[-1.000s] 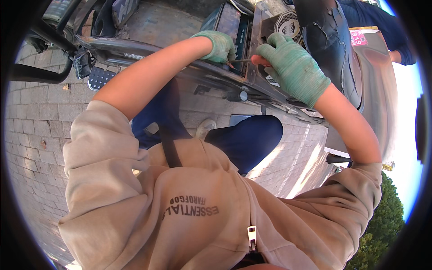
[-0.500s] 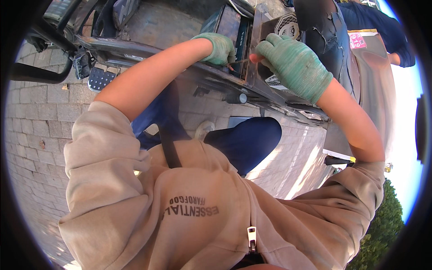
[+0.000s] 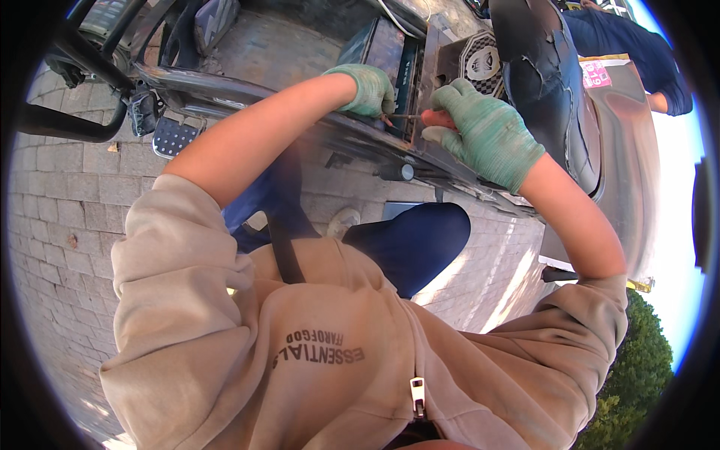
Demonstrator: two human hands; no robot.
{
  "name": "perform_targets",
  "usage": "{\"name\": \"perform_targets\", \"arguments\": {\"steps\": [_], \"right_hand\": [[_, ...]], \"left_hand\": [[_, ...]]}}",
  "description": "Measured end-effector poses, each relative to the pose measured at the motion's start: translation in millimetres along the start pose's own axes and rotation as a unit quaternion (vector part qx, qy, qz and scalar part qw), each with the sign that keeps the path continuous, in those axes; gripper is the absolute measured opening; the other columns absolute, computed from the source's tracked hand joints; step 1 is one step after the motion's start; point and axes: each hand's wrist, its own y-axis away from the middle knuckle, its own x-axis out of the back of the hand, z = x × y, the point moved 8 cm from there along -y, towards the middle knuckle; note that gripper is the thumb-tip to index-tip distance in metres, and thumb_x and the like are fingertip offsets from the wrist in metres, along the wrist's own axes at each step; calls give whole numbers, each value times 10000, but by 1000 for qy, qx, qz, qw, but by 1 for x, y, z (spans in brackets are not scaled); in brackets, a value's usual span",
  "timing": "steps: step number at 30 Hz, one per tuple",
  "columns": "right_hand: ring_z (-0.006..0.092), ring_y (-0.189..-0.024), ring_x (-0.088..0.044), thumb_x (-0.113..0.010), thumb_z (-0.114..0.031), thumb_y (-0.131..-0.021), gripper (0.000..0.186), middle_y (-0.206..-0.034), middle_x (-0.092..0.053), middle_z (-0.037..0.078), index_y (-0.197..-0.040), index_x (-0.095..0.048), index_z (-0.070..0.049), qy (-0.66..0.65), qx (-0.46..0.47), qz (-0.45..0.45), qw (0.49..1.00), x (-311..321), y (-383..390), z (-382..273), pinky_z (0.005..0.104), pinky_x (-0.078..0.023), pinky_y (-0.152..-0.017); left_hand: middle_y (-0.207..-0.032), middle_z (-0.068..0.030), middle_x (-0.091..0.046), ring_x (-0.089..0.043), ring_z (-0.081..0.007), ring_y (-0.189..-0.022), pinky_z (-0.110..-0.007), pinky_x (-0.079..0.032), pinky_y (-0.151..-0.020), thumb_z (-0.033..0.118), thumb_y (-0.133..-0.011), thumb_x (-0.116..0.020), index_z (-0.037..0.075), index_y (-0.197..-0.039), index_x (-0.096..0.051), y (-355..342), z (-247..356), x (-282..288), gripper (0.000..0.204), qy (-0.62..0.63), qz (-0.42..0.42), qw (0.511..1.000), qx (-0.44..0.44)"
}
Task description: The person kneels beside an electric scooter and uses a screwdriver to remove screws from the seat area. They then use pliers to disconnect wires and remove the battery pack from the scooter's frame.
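My right hand (image 3: 491, 136), in a green knitted work glove, grips the red handle of a screwdriver (image 3: 436, 118). The screwdriver lies nearly level, its thin shaft pointing left to my other hand. My left hand (image 3: 367, 91), gloved alike, is closed beside the shaft's tip, over the edge of an open compartment in a vehicle's frame. A small reddish bit (image 3: 387, 120) shows below its fingertips; what the fingers hold is hidden. Inside the compartment, between the hands, sits a dark box-shaped unit (image 3: 406, 69).
A torn black seat (image 3: 544, 82) rises right of the compartment, near a patterned round speaker-like cover (image 3: 481, 60). The footwell floor (image 3: 281, 45) and a studded pedal (image 3: 175, 136) are at left. Another person's dark sleeve (image 3: 637, 45) shows at far right. Paving (image 3: 67, 180) lies below.
My right hand has come down and turned, so more of the screwdriver's handle and shaft shows. My left hand has shifted slightly down and stays closed at the compartment.
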Motion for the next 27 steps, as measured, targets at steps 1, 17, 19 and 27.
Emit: {"name": "perform_targets", "arguments": {"steps": [1, 17, 19, 27], "right_hand": [[337, -916, -648, -608, -195, -938, 168, -997, -584, 136, -1062, -607, -81, -17, 16, -1, 1000, 0, 2, -1, 410, -533, -757], [378, -914, -647, -686, -169, -906, 221, -996, -655, 180, -1069, -614, -38, -67, 6, 51, 996, 1, 8, 9, 408, -531, -779], [376, -953, -642, -669, -186, -914, 210, -1069, -613, 162, -1061, -610, -49, -103, -104, -5, 989, -10, 8, 21, 426, -528, -801], [352, -912, -663, -669, -197, -909, 212, -1099, -620, 150, -1067, -610, -69, -22, -21, 41, 999, 5, 8, 3, 426, -537, -757]], "left_hand": [[-984, -81, -752, -684, -249, -875, -366, -522, -803, 181, -816, -747, 143, -1031, -777, -1, -2, 0, 220, 4, -2, 1000, 12], [-973, -127, -738, -676, -337, -864, -434, -529, -793, 314, -803, -769, 120, -1017, -773, 5, 9, 5, 289, -73, 1, 996, 41], [-981, -123, -738, -675, -331, -872, -430, -527, -802, 290, -807, -760, 123, -1021, -772, 7, 10, 6, 272, -79, 4, 996, 41], [-1013, -107, -736, -670, -307, -918, -400, -516, -835, 193, -818, -715, 138, -1033, -760, 6, 8, 3, 227, -69, -4, 997, 38]]}}
